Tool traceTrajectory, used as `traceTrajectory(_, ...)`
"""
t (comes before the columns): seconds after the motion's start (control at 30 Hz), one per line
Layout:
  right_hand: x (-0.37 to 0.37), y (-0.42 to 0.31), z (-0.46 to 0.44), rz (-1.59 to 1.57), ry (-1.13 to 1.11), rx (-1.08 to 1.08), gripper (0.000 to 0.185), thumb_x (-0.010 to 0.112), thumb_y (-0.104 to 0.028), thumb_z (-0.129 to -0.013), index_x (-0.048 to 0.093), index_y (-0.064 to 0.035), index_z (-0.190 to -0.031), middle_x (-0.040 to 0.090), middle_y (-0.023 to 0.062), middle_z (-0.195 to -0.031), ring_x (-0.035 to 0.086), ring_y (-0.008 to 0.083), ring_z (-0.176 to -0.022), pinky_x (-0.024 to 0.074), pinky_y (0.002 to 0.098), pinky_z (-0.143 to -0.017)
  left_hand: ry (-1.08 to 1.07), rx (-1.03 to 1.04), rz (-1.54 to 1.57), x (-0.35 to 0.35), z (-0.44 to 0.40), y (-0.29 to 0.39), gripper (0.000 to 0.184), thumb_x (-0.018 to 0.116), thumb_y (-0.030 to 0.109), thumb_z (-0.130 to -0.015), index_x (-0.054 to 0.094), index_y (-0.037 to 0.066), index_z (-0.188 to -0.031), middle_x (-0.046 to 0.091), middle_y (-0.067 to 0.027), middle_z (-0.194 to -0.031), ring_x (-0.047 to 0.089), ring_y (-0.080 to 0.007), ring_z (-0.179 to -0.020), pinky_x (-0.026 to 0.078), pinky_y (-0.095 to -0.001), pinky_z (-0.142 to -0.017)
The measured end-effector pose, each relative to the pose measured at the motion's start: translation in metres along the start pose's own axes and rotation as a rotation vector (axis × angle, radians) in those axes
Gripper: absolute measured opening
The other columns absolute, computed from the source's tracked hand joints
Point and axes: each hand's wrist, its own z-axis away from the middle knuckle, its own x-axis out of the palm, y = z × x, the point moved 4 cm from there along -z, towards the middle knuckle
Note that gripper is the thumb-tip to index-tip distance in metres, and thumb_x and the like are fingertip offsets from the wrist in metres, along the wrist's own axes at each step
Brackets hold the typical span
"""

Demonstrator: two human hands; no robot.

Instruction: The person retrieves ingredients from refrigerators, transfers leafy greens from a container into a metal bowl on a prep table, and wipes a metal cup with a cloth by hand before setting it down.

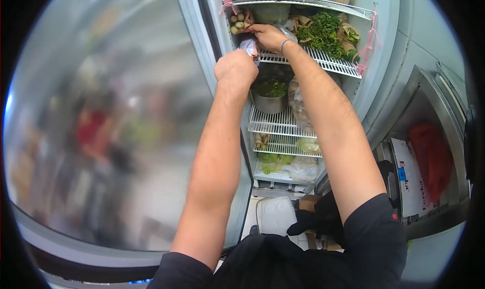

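Both my arms reach into an upright fridge, up to its upper wire shelf (323,61). My left hand (236,66) is closed in a fist at the shelf's left front edge. It grips a plastic-wrapped bundle (250,47), mostly hidden behind the knuckles. Just above, my right hand (269,38) has its fingertips closed on a piece of brown paper (248,21). Round pale green vegetables (237,23) lie against that paper in the shelf's left corner. Right of my right hand, leafy green herbs (323,35) are spread over brown paper.
A metal pot (271,103) with greens stands on the shelf below, beside a filled plastic bag (299,104). Lower down are lettuce (273,162) and more bags. The glass door (126,137) is swung out left. A white lid (276,215) lies on the floor.
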Motion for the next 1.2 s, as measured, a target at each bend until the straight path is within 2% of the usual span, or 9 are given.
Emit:
traceTrajectory(0.07, 0.004, 0.001, 0.003, -0.226, -0.099, 0.209, 0.034, 0.050, -0.013, -0.097, 0.069, -0.0056, -0.124, 0.070, 0.0177, -0.125, 0.064, 0.0289, -0.116, 0.0460, 0.0359, -0.103, 0.016, -0.047, 0.101, -0.003, 0.029, -0.011, 0.037, 0.067, 0.029, -0.087, 0.075, 0.003, -0.112, 0.074, -0.0200, -0.112, 0.071, -0.0351, -0.108, 0.056, -0.0440, -0.093)
traceTrajectory(0.27, -0.007, -0.055, 0.072, 0.237, -0.020, -0.078, 0.037, 0.058, -0.030, -0.101, 0.069, -0.0022, -0.122, 0.070, 0.0127, -0.122, 0.065, 0.0214, -0.109, 0.0508, 0.0331, -0.091, 0.153, -0.080, 0.362, 0.018, 0.099, -0.043, 0.035, 0.069, 0.034, -0.087, 0.072, 0.001, -0.100, 0.074, -0.0226, -0.095, 0.071, -0.0406, -0.093, 0.056, -0.0484, -0.085)
traceTrajectory(0.43, 0.058, -0.056, 0.209, -0.871, -0.023, 0.579, 0.079, 0.063, -0.067, -0.092, 0.058, 0.0000, -0.134, 0.069, 0.0138, -0.116, 0.067, 0.0240, -0.104, 0.0563, 0.0393, -0.081, 0.212, -0.088, 0.502, 0.042, 0.147, -0.033, 0.035, 0.069, 0.035, -0.087, 0.067, 0.001, -0.097, 0.073, -0.0223, -0.089, 0.071, -0.0418, -0.090, 0.055, -0.0492, -0.082)
traceTrajectory(0.53, 0.086, -0.066, 0.215, -1.398, 0.008, 0.351, 0.062, 0.065, -0.052, -0.097, 0.059, 0.0012, -0.129, 0.069, 0.0169, -0.112, 0.070, 0.0237, -0.095, 0.0595, 0.0398, -0.080, 0.269, -0.029, 0.524, 0.065, 0.171, -0.015, 0.035, 0.070, 0.034, -0.087, 0.066, 0.001, -0.098, 0.073, -0.0218, -0.087, 0.071, -0.0423, -0.088, 0.056, -0.0495, -0.081)
traceTrajectory(0.77, 0.069, -0.057, 0.151, -1.466, -0.251, 0.370, 0.043, 0.066, -0.031, -0.099, 0.054, 0.0056, -0.118, 0.064, 0.0129, -0.103, 0.066, 0.0161, -0.079, 0.0596, 0.0271, -0.067, 0.487, 0.142, 0.574, 0.043, 0.232, 0.015, 0.060, 0.073, 0.028, -0.089, 0.053, -0.001, -0.136, 0.041, -0.0277, -0.150, 0.052, -0.0469, -0.129, 0.046, -0.0499, -0.104)
traceTrajectory(0.87, 0.045, -0.045, 0.104, -1.675, -0.375, 0.507, 0.046, 0.072, -0.027, -0.094, 0.050, 0.0078, -0.117, 0.061, 0.0101, -0.090, 0.063, 0.0158, -0.074, 0.0584, 0.0251, -0.066, 0.434, 0.286, 0.591, 0.008, 0.273, 0.028, 0.068, 0.076, 0.021, -0.086, 0.048, -0.001, -0.144, 0.032, -0.0270, -0.156, 0.045, -0.0463, -0.136, 0.041, -0.0505, -0.110)
traceTrajectory(0.93, 0.013, -0.057, 0.102, -1.813, -0.730, 0.580, 0.047, 0.071, -0.027, -0.094, 0.050, 0.0083, -0.117, 0.060, 0.0088, -0.086, 0.064, 0.0161, -0.073, 0.0591, 0.0251, -0.066, 0.408, 0.414, 0.591, -0.009, 0.300, 0.028, 0.069, 0.078, 0.019, -0.083, 0.049, -0.001, -0.143, 0.032, -0.0285, -0.154, 0.050, -0.0453, -0.128, 0.045, -0.0501, -0.105)
traceTrajectory(1.13, 0.048, -0.035, 0.125, -1.254, -0.313, 0.439, 0.041, 0.070, -0.029, -0.095, 0.055, 0.0044, -0.115, 0.066, 0.0151, -0.097, 0.068, 0.0206, -0.078, 0.0605, 0.0303, -0.064, 0.282, 0.634, 0.380, -0.117, 0.401, -0.029, 0.048, 0.070, 0.019, -0.089, 0.061, -0.001, -0.131, 0.063, -0.0263, -0.128, 0.066, -0.0345, -0.112, 0.050, -0.0432, -0.102)
traceTrajectory(1.2, 0.047, -0.047, 0.160, -1.458, -0.327, 0.476, 0.042, 0.066, -0.030, -0.099, 0.052, 0.0049, -0.118, 0.063, 0.0139, -0.097, 0.064, 0.0179, -0.075, 0.0584, 0.0295, -0.062, 0.826, 0.682, 0.303, -0.141, 0.439, -0.085, 0.045, 0.060, 0.024, -0.094, 0.058, -0.004, -0.129, 0.061, -0.0259, -0.127, 0.063, -0.0322, -0.109, 0.049, -0.0421, -0.097)
